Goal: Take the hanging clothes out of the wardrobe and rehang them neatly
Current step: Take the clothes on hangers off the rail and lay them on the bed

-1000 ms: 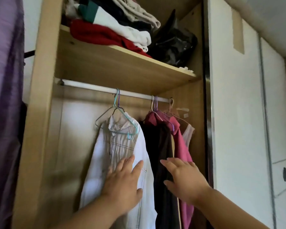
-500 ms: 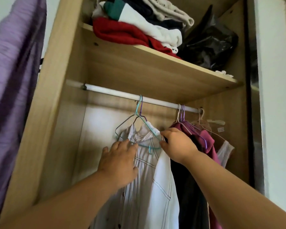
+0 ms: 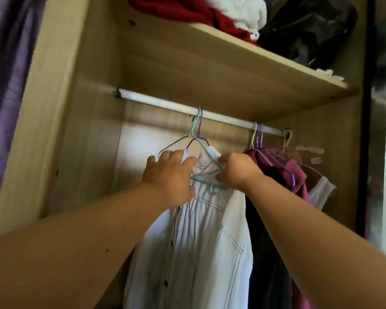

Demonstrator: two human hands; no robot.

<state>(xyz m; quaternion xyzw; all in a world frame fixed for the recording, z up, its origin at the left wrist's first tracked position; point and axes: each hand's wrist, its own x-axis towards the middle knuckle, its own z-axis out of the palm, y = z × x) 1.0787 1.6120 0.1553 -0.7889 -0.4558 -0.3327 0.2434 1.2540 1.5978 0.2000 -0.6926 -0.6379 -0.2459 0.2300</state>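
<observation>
Under the light wooden wardrobe shelf, a pale denim shirt hangs on a teal wire hanger, hooked over the white metal rail beside a purple wire hanger. The left hand curls its fingers over the shirt's collar and left shoulder. The right hand pinches the teal hanger's right arm between thumb and bent fingers. A dark garment and a maroon garment hang just to the right. A black plastic bag sits on the shelf.
</observation>
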